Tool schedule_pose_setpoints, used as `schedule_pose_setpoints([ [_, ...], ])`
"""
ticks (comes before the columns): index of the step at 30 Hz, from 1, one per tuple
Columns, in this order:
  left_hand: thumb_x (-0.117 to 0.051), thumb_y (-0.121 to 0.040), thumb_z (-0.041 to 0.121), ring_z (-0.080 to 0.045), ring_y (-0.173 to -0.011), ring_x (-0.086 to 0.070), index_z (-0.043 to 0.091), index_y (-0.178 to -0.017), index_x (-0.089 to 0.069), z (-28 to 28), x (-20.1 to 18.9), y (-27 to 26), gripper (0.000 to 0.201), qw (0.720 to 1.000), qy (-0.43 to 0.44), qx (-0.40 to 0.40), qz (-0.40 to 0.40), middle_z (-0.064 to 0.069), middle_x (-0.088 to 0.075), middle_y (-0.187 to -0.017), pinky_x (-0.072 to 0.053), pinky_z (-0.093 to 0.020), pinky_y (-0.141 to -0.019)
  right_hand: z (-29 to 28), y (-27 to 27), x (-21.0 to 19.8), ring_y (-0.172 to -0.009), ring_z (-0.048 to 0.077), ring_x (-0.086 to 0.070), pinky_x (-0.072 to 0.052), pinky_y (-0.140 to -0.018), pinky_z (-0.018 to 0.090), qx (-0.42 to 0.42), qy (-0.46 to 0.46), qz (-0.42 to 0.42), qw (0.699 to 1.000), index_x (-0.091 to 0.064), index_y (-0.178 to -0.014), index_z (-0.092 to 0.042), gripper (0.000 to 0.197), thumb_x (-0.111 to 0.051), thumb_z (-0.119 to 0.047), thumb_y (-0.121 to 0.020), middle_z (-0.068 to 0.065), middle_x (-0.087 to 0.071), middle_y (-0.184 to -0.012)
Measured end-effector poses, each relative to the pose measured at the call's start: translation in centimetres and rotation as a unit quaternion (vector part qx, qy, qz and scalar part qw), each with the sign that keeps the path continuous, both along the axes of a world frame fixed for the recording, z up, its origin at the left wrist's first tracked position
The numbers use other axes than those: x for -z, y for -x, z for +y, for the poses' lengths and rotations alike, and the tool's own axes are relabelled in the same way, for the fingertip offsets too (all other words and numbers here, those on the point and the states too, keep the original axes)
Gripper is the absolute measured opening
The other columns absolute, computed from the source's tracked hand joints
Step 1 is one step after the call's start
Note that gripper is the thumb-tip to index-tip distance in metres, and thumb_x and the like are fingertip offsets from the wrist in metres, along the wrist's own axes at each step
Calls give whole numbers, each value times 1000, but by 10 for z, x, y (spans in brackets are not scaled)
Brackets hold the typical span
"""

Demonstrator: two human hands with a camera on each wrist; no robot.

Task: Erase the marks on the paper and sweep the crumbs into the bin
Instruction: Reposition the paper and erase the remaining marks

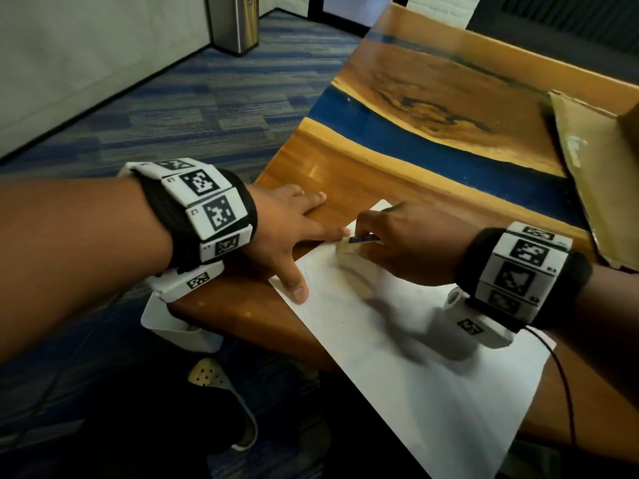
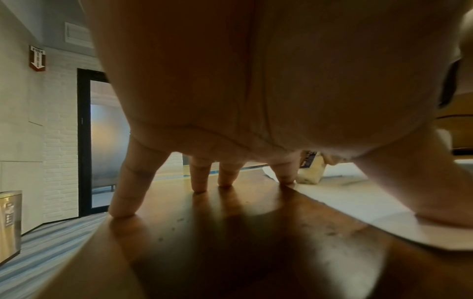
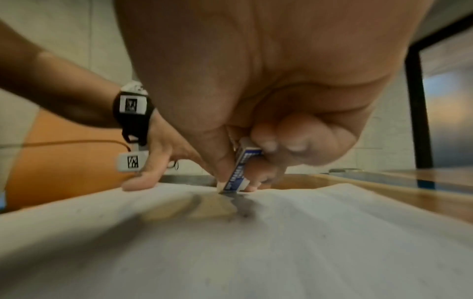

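Observation:
A white sheet of paper (image 1: 432, 368) lies on the wooden table, its far corner near both hands. My right hand (image 1: 390, 236) pinches a white eraser (image 1: 352, 247) in a blue sleeve and holds its tip on the paper; the right wrist view shows the eraser (image 3: 236, 174) between thumb and curled fingers, with dark smudges and crumbs just below it. My left hand (image 1: 304, 236) lies spread flat, thumb and index fingertip on the paper's left edge, the other fingers (image 2: 199, 178) on bare wood. A white bin (image 1: 173, 323) sits below the table's left edge, partly hidden by my left wrist.
An open cardboard box (image 1: 594, 160) lies at the table's right. The table (image 1: 432, 98) has a blue resin stripe across it and its left edge drops to carpet. A steel waste can (image 1: 235, 22) stands by the far wall. A cable runs from my right wrist.

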State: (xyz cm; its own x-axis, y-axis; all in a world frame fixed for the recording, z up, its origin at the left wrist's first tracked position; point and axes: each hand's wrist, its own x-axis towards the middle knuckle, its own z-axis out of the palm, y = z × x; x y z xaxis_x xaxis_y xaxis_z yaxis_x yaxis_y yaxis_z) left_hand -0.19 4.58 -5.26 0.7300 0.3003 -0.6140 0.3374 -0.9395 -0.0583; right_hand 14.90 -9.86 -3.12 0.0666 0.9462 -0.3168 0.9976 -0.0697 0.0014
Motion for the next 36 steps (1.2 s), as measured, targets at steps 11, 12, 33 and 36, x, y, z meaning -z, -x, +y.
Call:
schedule_pose_setpoints([
  [11,-65,-59,87,-30,-154,14,68,-144,12,-1,-4,0,116,1000,1,-3,1,8,24,-166,-19,-69,-116,-12,-12,1,-83,23,-59,-54,-75,42,-9,7,-33,999,-56,-110,-28,23,-45,-46,-101,0,-66,-98],
  [12,-66,-60,86,-29,-154,13,68,-145,11,0,-4,1,116,1000,2,-3,-4,9,23,-166,-19,-68,-117,-14,-9,3,-82,24,-59,-54,-74,41,-17,11,-26,999,-56,-110,-28,23,-45,-46,-101,0,-66,-96],
  [33,-72,-74,70,-25,-154,-6,61,-140,-38,-6,-5,22,75,988,84,-43,-119,14,-1,-167,-24,-57,-119,3,-23,16,-80,23,-55,-35,-57,28,54,-42,-1,998,-58,-119,-27,24,-51,-41,-100,-4,-63,-90],
  [36,-75,-71,69,-25,-154,-9,54,-141,-36,-8,-1,19,82,989,65,-35,-129,13,0,-167,-29,-58,-117,5,-22,17,-80,22,-57,-37,-58,28,49,-41,-6,998,-58,-120,-28,25,-51,-43,-101,-3,-66,-93],
])
